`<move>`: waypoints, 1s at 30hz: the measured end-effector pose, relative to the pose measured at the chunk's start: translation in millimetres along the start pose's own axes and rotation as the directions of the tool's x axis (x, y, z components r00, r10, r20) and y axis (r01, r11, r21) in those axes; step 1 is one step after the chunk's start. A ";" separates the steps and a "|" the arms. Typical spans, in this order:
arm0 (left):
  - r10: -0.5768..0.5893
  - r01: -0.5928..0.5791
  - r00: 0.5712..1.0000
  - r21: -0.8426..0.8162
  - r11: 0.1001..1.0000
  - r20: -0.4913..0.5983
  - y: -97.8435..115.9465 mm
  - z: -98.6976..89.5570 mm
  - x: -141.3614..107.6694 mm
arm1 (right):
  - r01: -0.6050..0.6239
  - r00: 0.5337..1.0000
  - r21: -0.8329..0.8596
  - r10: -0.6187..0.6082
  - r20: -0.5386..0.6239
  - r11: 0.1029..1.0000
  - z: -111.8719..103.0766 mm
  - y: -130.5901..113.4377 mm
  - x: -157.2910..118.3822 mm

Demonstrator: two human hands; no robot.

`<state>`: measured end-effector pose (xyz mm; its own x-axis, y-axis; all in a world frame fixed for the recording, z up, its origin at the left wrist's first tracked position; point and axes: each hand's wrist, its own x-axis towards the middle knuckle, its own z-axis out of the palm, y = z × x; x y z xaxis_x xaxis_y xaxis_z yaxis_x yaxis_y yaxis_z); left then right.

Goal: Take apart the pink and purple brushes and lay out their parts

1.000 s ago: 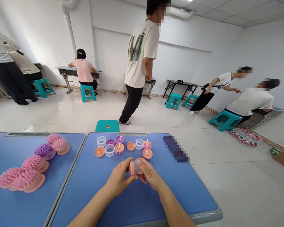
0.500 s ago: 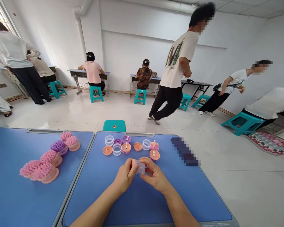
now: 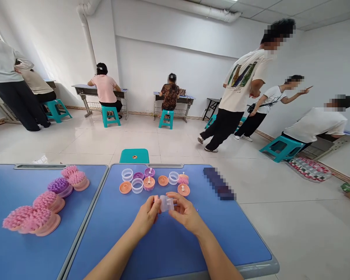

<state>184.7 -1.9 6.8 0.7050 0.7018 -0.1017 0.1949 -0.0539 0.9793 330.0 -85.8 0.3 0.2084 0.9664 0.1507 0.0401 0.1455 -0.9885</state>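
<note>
My left hand (image 3: 148, 213) pinches a small orange-pink cap (image 3: 156, 199) at the left end of a clear plastic cup (image 3: 165, 203). Fingers and thumb of my right hand (image 3: 186, 212) grip the cup's right side. The two parts meet just above the blue desk, partly covered by my fingers. Beyond my hands lie clear rings (image 3: 137, 186), a flat orange cap (image 3: 125, 188), a purple cap (image 3: 138, 177), an orange bristled brush head with a white stem (image 3: 149, 182) and another orange brush head (image 3: 183, 189).
On the adjoining left desk (image 3: 6, 256) sit several pink brushes (image 3: 48, 221) and a purple one (image 3: 61, 187), bristles up. A blurred dark object (image 3: 220, 184) lies by the right edge. A teal stool (image 3: 134, 155) stands beyond the desk; people sit and walk farther off.
The view has turned slightly right, so the desks shift left. Both hands keep hold of the cap and cup, with more of the cup showing. The walking person has moved right.
</note>
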 end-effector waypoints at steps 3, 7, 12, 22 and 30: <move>-0.077 0.070 0.996 -0.149 0.986 -0.043 1.0 -2.8 3.4 | 0.083 0.994 -0.080 -0.088 -0.060 0.993 -4.8 4.7 1.2; -0.163 0.141 0.984 -0.238 0.961 -0.075 1.2 -5.0 5.7 | 0.107 0.979 -0.210 -0.140 -0.148 0.972 -3.9 9.9 2.5; -0.182 0.151 0.979 -0.266 0.952 -0.094 4.5 -4.6 3.0 | 0.040 0.920 -0.482 -0.221 -0.324 0.876 3.3 16.0 6.3; -0.170 0.140 0.980 -0.250 0.958 -0.105 8.8 -4.0 -1.0 | 0.107 0.862 -0.880 -0.484 -0.150 0.463 11.1 31.4 24.7; -0.191 0.173 0.981 -0.278 0.945 -0.039 9.5 -4.8 -2.5 | 0.075 0.897 -0.862 -0.412 -0.162 0.501 6.8 40.9 27.8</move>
<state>181.6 -0.7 17.2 0.6277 0.7263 -0.2801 0.1166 0.2680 0.9563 330.8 -51.6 -36.0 0.3288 0.7720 0.5440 0.8780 -0.0377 -0.4772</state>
